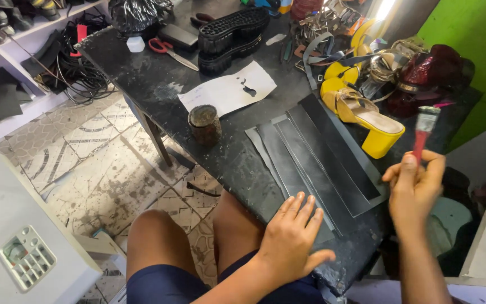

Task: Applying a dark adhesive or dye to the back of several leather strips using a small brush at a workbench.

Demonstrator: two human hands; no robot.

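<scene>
Dark and messy, the desk (158,84) fills a small shoe shop with a tiled floor (91,163); long grey strips (316,157) lie side by side, running from near the person up and away; the left hand (291,239) lies flat and spread on their near end; the right hand (414,188) pinches a red brush (423,132) upright, bristles up, above the desk's right edge; a rusty tin (205,124) stands just left of the strips; a yellow heeled shoe (361,115) crowds the right.

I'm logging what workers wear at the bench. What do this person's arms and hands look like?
Both forearms are bare, with no sleeves in view. The left hand and right hand have no gloves, and no rings, watch or bracelets show. Nails are short.
</scene>
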